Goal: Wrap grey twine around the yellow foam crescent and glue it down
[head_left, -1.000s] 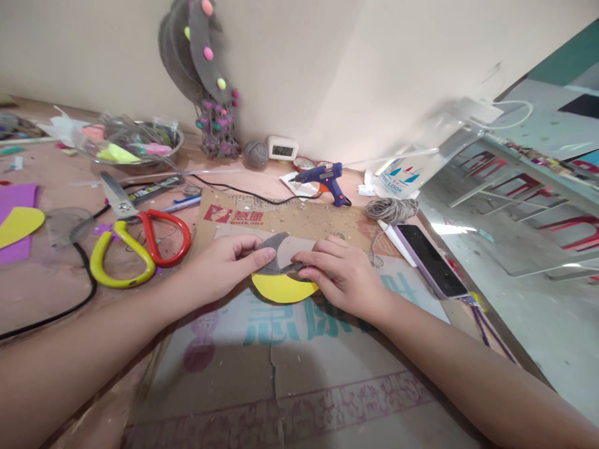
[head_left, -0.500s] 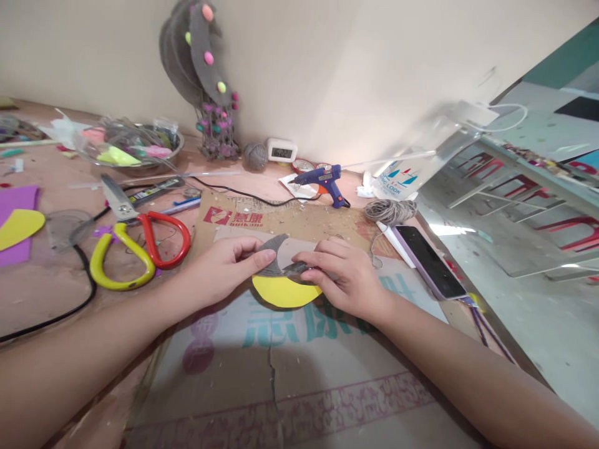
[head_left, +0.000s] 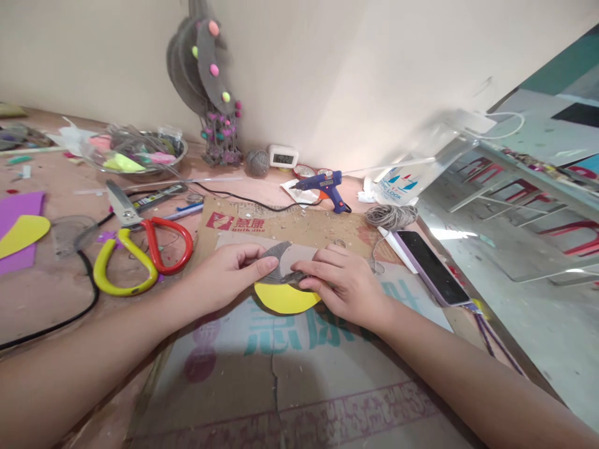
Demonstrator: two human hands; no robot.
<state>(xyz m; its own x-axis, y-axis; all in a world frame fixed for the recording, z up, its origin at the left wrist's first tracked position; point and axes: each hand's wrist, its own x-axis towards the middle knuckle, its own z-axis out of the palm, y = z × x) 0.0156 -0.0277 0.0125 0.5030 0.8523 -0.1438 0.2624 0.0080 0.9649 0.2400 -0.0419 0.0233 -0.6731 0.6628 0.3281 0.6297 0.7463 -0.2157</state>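
Observation:
Between my hands is a crescent-shaped piece wrapped in grey yarn (head_left: 277, 254), with a yellow sheet (head_left: 286, 299) showing as a rounded shape below it. My left hand (head_left: 241, 265) pinches the crescent's left end between thumb and fingers. At its right side, my right hand (head_left: 340, 277) is closed, thumb and forefinger pressed on the dark grey yarn part. The crescent's right end is hidden by those fingers. Both hands are just above a flattened cardboard sheet (head_left: 224, 380) with printed lettering.
To the left lie scissors (head_left: 125, 265) with yellow and red handles. A blue glue gun (head_left: 327, 186) stands behind my hands, its black cord running left. On the right are a grey yarn skein (head_left: 392, 216) and a phone (head_left: 433, 268). A bowl of craft scraps (head_left: 180, 153) sits back left.
The whole view has shifted slightly, so everything appears a little lower and to the right. Both hands keep their hold on the yarn-wrapped crescent, with hardly any visible finger movement.

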